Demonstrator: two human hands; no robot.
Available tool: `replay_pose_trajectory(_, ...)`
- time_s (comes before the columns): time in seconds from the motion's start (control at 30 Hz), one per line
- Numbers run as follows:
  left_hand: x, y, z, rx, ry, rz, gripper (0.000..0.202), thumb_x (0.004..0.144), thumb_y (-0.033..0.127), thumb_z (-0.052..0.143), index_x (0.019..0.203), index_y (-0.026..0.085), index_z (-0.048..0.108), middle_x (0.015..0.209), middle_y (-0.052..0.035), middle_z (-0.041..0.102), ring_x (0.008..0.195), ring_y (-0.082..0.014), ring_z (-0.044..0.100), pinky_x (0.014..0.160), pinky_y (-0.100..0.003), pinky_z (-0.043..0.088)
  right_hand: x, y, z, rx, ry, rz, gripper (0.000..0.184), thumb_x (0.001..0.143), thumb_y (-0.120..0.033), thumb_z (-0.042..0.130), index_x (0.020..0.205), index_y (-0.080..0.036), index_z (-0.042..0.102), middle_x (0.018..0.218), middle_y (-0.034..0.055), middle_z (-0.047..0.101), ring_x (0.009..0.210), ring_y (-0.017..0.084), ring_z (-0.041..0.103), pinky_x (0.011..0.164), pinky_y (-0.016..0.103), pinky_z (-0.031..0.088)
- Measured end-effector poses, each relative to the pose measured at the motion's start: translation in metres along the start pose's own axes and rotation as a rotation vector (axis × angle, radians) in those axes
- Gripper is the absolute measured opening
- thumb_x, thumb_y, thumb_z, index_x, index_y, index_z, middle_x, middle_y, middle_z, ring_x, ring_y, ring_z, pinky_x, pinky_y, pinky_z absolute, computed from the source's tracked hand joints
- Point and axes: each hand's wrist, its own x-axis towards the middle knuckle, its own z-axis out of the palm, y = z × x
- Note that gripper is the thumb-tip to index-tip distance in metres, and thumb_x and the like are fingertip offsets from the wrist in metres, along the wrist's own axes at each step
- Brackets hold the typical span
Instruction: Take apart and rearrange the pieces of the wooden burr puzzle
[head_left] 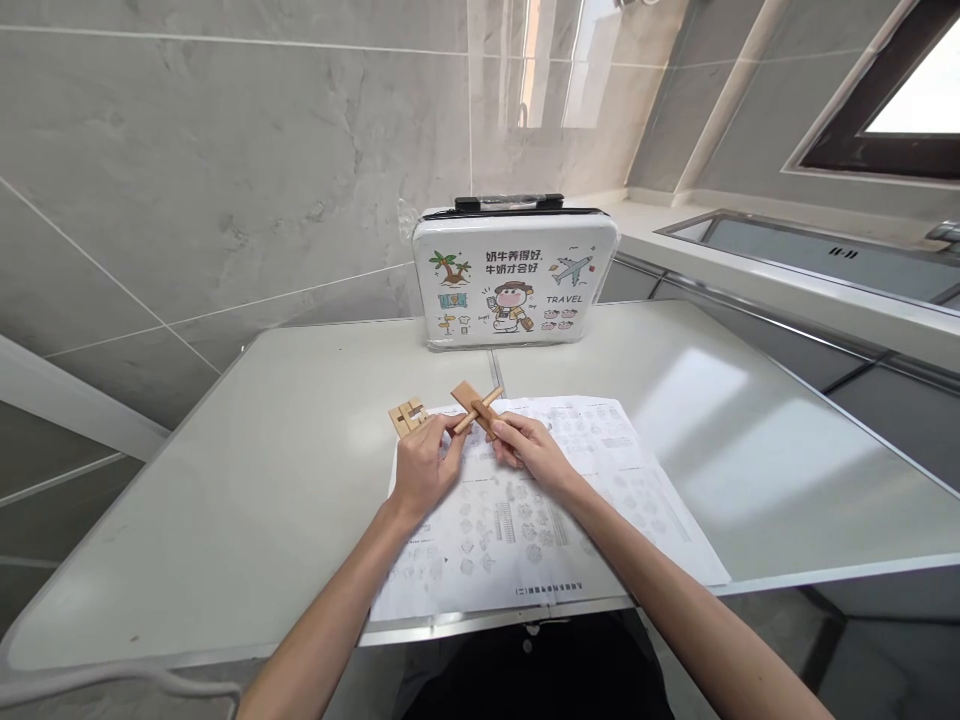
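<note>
Above the printed instruction sheet (600, 520), both hands hold small wooden puzzle pieces crossed over one another. My left hand (431, 460) pinches the lower left end of a light wooden stick (486, 403). A darker flat wooden piece (465, 394) lies across that stick, and my right hand (529, 445) has its fingers closed round its lower right end. How the pieces fit together at the crossing I cannot make out. Just beyond my left hand, a small light wooden puzzle block assembly (407, 414) rests at the sheet's far left corner, partly hidden by the fingers.
A white carrying case (517, 235) with cartoon travel prints, wrapped in clear plastic, stands upright at the table's back edge against the tiled wall. The pale table (300, 480) has a seam down its middle. A counter with a sink (810, 250) runs along the right.
</note>
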Motion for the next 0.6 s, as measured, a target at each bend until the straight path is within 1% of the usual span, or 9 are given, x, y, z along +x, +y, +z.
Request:
replay_pose_trajectory(0.17,-0.0003,0.0016,0.0015,-0.003,0.010,-0.024,0.008,0.104,0.027,0.060,0.101,0.022,0.066,0.082,-0.0007,0.074,0.066,-0.0150,0.065,0.061,-0.028,0.048,0.0009,0.0015,0.0021,0.063,0.030,0.048,0.040,0.095,-0.058,0.067,0.082,-0.020,0.067,0.065,-0.0015,0.060,0.049,0.010,0.039,0.050,0.027,0.030)
replay_pose_trajectory(0.3,0.0000,0.0050,0.0020,-0.007,0.014,-0.064,0.008,0.103,0.027,0.061,0.102,0.022,0.067,0.079,0.0002,0.072,0.062,-0.0140,0.060,0.059,-0.028,0.046,0.0017,0.0030,0.0024,0.124,0.027,0.052,0.040,0.095,-0.057,0.067,0.081,-0.020,0.065,0.064,-0.0018,0.059,0.049,0.010,0.039,0.050,0.027,0.030)
replay_pose_trajectory(0.47,-0.0013,0.0058,0.0020,-0.014,0.033,-0.074,0.008,0.103,0.027,0.061,0.103,0.022,0.067,0.084,-0.0011,0.075,0.064,-0.0142,0.061,0.060,-0.028,0.047,-0.0008,-0.0021,0.0056,0.060,0.026,0.026,0.041,0.097,-0.058,0.066,0.081,-0.020,0.064,0.068,-0.0008,0.061,0.050,0.010,0.041,0.051,0.027,0.033)
replay_pose_trajectory(0.53,-0.0023,0.0044,0.0015,-0.026,0.047,-0.055,0.008,0.104,0.025,0.061,0.107,0.022,0.067,0.088,-0.0017,0.076,0.066,-0.0141,0.061,0.061,-0.028,0.048,-0.0017,-0.0037,0.0054,0.051,0.021,0.019,0.039,0.098,-0.058,0.064,0.087,-0.020,0.064,0.075,0.0006,0.064,0.051,0.010,0.043,0.051,0.027,0.036)
replay_pose_trajectory(0.57,-0.0027,0.0037,0.0011,-0.035,0.050,-0.047,0.009,0.104,0.025,0.060,0.108,0.022,0.067,0.091,-0.0020,0.077,0.067,-0.0141,0.062,0.062,-0.028,0.048,-0.0019,-0.0037,0.0045,0.069,0.016,0.022,0.036,0.097,-0.057,0.066,0.094,-0.021,0.064,0.083,0.0017,0.066,0.054,0.010,0.046,0.051,0.027,0.038)
replay_pose_trajectory(0.6,-0.0030,0.0029,0.0007,-0.048,0.050,-0.040,0.010,0.104,0.024,0.059,0.110,0.022,0.067,0.093,-0.0024,0.077,0.068,-0.0142,0.063,0.063,-0.028,0.049,-0.0018,-0.0032,0.0031,0.101,0.008,0.026,0.035,0.095,-0.056,0.069,0.106,-0.023,0.064,0.093,0.0033,0.067,0.059,0.012,0.052,0.051,0.027,0.041)
